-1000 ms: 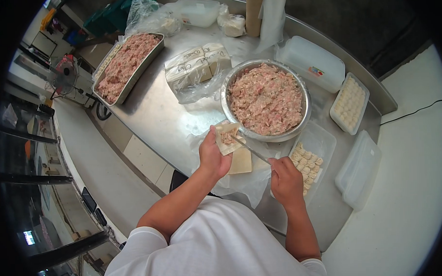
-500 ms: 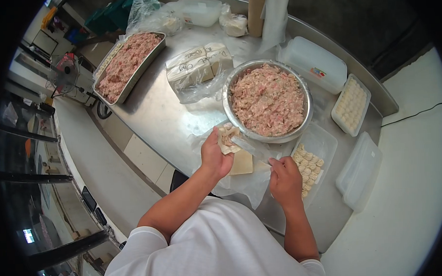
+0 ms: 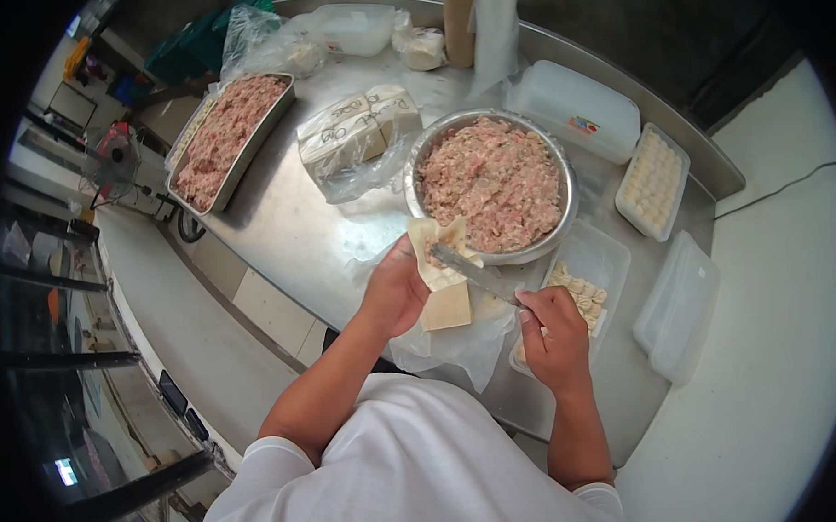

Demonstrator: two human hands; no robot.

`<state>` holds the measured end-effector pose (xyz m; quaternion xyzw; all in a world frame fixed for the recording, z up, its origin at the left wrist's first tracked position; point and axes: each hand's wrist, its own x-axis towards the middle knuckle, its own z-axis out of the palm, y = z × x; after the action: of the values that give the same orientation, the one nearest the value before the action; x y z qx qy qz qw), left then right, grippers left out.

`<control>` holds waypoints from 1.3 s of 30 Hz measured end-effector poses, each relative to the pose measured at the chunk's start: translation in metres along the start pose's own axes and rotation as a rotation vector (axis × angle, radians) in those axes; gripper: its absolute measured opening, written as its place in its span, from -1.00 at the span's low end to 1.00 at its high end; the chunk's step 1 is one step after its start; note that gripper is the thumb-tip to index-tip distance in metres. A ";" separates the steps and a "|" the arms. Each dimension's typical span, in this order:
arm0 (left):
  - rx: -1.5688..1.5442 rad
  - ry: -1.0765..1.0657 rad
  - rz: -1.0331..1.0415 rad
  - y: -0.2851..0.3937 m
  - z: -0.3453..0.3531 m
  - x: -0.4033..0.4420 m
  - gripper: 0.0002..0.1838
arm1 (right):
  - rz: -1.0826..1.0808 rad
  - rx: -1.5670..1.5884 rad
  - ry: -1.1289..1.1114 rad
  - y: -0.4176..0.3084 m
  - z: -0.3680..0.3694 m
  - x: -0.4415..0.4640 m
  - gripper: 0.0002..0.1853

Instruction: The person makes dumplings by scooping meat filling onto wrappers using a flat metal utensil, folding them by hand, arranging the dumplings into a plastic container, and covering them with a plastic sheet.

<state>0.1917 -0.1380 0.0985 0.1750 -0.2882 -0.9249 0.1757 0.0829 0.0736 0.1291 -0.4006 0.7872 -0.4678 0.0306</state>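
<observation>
My left hand (image 3: 393, 294) holds a thin, pale dough wrapper (image 3: 424, 235) with its edges flaring up and a little meat filling inside. My right hand (image 3: 557, 337) is closed around the handle of a flat-bladed knife (image 3: 481, 276), whose tip lies against the wrapper. Just beyond both hands stands a round metal bowl (image 3: 410, 183) heaped with minced meat (image 3: 489, 180). Below the wrapper, a square stack of wrappers (image 3: 448, 309) rests on a plastic sheet (image 3: 467, 351). Beside my right hand, a clear container (image 3: 613, 254) holds rows of folded dumplings (image 3: 590, 296), partly hidden by the hand.
A metal tray (image 3: 242, 180) of minced meat sits at the far left. A wrapped, handwritten-on package (image 3: 345, 135) lies behind the bowl. Right of it are a lidded container (image 3: 578, 108), a tray of dumplings (image 3: 653, 184) and a clear lid (image 3: 679, 307). Rolls (image 3: 496, 37) stand at the back edge.
The knife has tilted and its blade now presses into the wrapper. The wrapper has opened upward in my left hand. My right hand has shifted slightly right and down, covering more dumplings.
</observation>
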 end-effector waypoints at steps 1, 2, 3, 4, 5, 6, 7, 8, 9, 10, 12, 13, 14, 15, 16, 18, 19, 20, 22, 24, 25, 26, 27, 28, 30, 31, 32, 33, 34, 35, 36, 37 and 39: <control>0.345 0.126 -0.037 -0.009 -0.008 0.003 -0.52 | 0.016 0.004 -0.057 0.001 -0.004 -0.002 -0.70; 0.401 0.088 -0.041 -0.018 -0.022 0.001 -0.44 | 0.035 0.008 -0.114 0.002 -0.009 -0.005 -0.71; 0.401 0.075 -0.057 -0.017 -0.021 0.002 -0.44 | 0.050 -0.002 -0.103 0.005 -0.010 -0.010 -0.71; 0.700 -0.003 -0.005 -0.017 -0.019 0.004 -0.44 | 0.026 -0.057 -0.124 0.010 -0.008 -0.014 -0.72; 0.997 -0.087 0.054 -0.018 -0.016 0.007 -0.43 | 0.004 -0.110 -0.146 0.013 -0.008 -0.018 -0.73; 1.055 -0.074 0.072 -0.020 -0.011 0.009 -0.51 | 0.021 -0.116 -0.135 0.014 -0.011 -0.021 -0.73; 1.058 -0.092 0.060 -0.021 -0.008 0.011 -0.51 | 0.017 -0.154 -0.166 0.015 -0.014 -0.023 -0.73; 1.245 -0.134 0.042 -0.022 -0.005 0.012 -0.55 | 0.015 -0.190 -0.197 0.016 -0.017 -0.027 -0.74; 1.433 -0.179 0.030 -0.024 -0.003 0.014 -0.59 | 0.032 -0.192 -0.184 0.017 -0.023 -0.029 -0.74; 1.439 -0.201 0.023 -0.030 -0.003 0.015 -0.59 | 0.043 -0.241 -0.210 0.019 -0.033 -0.031 -0.75; 1.519 -0.256 0.230 -0.045 -0.005 0.017 -0.61 | 0.069 -0.289 -0.222 0.020 -0.050 -0.037 -0.76; 1.523 -0.274 0.225 -0.050 -0.005 0.021 -0.61 | 0.132 -0.252 -0.160 0.020 -0.058 -0.039 -0.79; 1.401 -0.206 0.139 -0.055 -0.005 0.024 -0.63 | 0.192 -0.216 -0.100 0.021 -0.063 -0.042 -0.82; 1.277 -0.136 0.055 -0.057 0.003 0.026 -0.66 | 0.201 -0.217 -0.091 0.025 -0.062 -0.045 -0.82; 1.280 -0.147 0.047 -0.060 0.010 0.026 -0.66 | 0.260 -0.152 -0.037 0.031 -0.059 -0.052 -0.84; 1.322 -0.207 0.028 -0.067 0.028 0.025 -0.80 | 0.328 -0.088 0.023 0.042 -0.049 -0.062 -0.84; 1.325 -0.218 0.018 -0.076 0.032 0.025 -0.80 | 0.540 0.058 -0.073 0.045 -0.040 -0.067 -0.81; 1.080 -0.217 -0.046 -0.087 0.035 0.025 -0.80 | 0.749 0.210 -0.168 0.047 -0.030 -0.071 -0.76; 0.652 -0.268 -0.076 -0.113 0.043 0.024 -0.73 | 0.705 0.461 -0.004 0.050 0.001 -0.082 -0.73; 0.631 -0.282 -0.198 -0.140 0.055 0.022 -0.68 | 0.664 0.898 0.177 0.054 0.020 -0.091 -0.68; 0.606 -0.287 -0.310 -0.140 0.069 0.020 -0.60 | 0.671 0.899 0.188 0.052 0.020 -0.091 -0.68; 0.666 -0.283 -0.372 -0.135 0.081 0.017 -0.58 | 0.719 1.122 0.298 0.050 0.017 -0.088 -0.74; 0.670 -0.292 -0.380 -0.139 0.079 0.021 -0.58 | 0.757 1.345 0.411 0.051 0.015 -0.085 -0.78; 0.917 -0.423 -0.112 -0.145 0.076 0.027 -0.63 | 0.758 1.347 0.424 0.057 0.012 -0.086 -0.78; 1.171 -0.544 0.083 -0.144 0.083 0.033 -0.75 | 0.766 1.267 0.493 0.072 0.000 -0.092 -0.75; 1.172 -0.555 0.076 -0.146 0.083 0.038 -0.75 | 0.768 1.267 0.506 0.078 -0.006 -0.094 -0.75; 1.161 -0.637 0.085 -0.149 0.083 0.041 -0.75 | 0.765 1.250 0.524 0.084 -0.012 -0.098 -0.76; 1.147 -0.718 0.095 -0.151 0.085 0.044 -0.74 | 0.762 1.233 0.540 0.089 -0.018 -0.101 -0.77; 1.147 -0.726 0.088 -0.153 0.089 0.046 -0.74 | 0.783 1.248 0.591 0.094 -0.023 -0.102 -0.78; 1.143 -0.798 0.120 -0.155 0.093 0.048 -0.78 | 0.785 1.248 0.601 0.101 -0.031 -0.104 -0.78; 1.138 -0.870 0.152 -0.157 0.097 0.051 -0.81 | 0.803 1.186 0.532 0.110 -0.041 -0.109 -0.76; 1.136 -0.874 0.147 -0.161 0.097 0.059 -0.81 | 0.821 1.123 0.461 0.116 -0.046 -0.111 -0.74; 1.337 -0.950 0.223 -0.174 0.093 0.089 -0.86 | 0.800 0.698 0.505 0.126 -0.048 -0.110 -0.72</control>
<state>0.0350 0.0026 0.0469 -0.1966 -0.8368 -0.5107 -0.0151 0.0611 0.2103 0.0244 0.0854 0.6594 -0.7324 0.1466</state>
